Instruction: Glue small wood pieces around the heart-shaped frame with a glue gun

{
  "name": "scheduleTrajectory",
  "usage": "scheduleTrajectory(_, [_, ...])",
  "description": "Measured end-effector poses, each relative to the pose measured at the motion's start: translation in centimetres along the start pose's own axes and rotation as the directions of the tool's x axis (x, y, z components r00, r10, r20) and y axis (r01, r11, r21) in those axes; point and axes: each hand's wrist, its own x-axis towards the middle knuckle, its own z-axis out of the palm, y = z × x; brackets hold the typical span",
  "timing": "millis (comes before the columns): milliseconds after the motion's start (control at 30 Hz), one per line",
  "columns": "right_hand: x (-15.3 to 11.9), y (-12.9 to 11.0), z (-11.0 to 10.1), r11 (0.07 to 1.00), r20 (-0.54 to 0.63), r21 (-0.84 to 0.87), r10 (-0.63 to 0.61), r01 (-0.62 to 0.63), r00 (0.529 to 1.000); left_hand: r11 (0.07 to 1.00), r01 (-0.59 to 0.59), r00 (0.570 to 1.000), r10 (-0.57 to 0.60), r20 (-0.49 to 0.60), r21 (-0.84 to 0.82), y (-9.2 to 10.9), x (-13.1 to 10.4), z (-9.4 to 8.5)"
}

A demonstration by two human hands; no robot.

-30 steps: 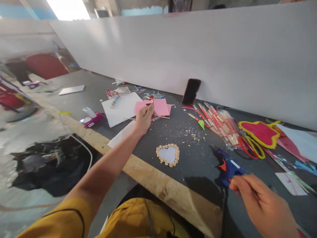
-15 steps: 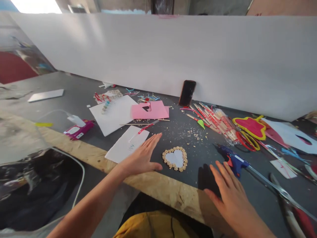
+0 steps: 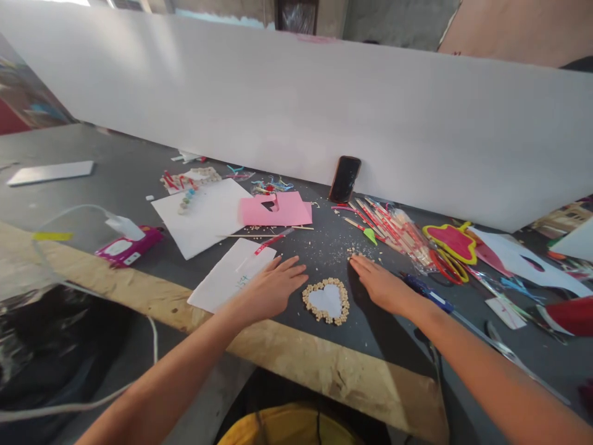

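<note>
Left hand (image 3: 273,289), open, empty, left of heart-shaped piece (image 3: 326,301) at lower center. Right hand (image 3: 377,283), fingers extended, upper right of it, near crumbs (image 3: 353,252); contact with crumbs unclear.

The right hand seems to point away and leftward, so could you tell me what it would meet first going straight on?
Probably the pale crumbs just beyond the right hand, if it stays low; its height above the table is unclear.
</note>
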Motion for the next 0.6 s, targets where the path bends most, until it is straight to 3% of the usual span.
scheduleTrajectory(100, [1.2, 0.9, -0.2, 1.000, -0.022, 0.026, -0.001, 0.002, 1.000, 1.000, -0.014, 1.000, 0.014, 0.007, -0.002, -0.1, 2.1, -0.5])
scheduleTrajectory(233, [0.8, -0.4, -0.4, 0.997, -0.042, 0.063, -0.034, 0.037, 0.999, 1.000, -0.024, 1.000, 0.024, -0.013, -0.003, 0.2, 3.9, -1.0])
scheduleTrajectory(400, [0.4, -1.2, -3.4, 0.991, -0.170, 0.074, 0.124, -0.113, 0.978, 1.000, 0.022, 0.992, -0.024, -0.124, -0.019, 0.9, 6.3, -2.8])
scheduleTrajectory(500, [-0.8, -0.1, -5.9, 0.949, -0.269, 0.078, 0.315, -0.305, 0.910, 0.995, 0.081, 0.972, -0.090, -0.218, -0.051, 0.9, 8.2, -4.4])
scheduleTrajectory(600, [-3.4, 1.5, -7.5, 0.842, -0.391, 0.091, 0.522, -0.532, 0.759, 0.987, 0.137, 0.952, -0.156, -0.265, -0.087, 0.9, 10.4, -5.4])
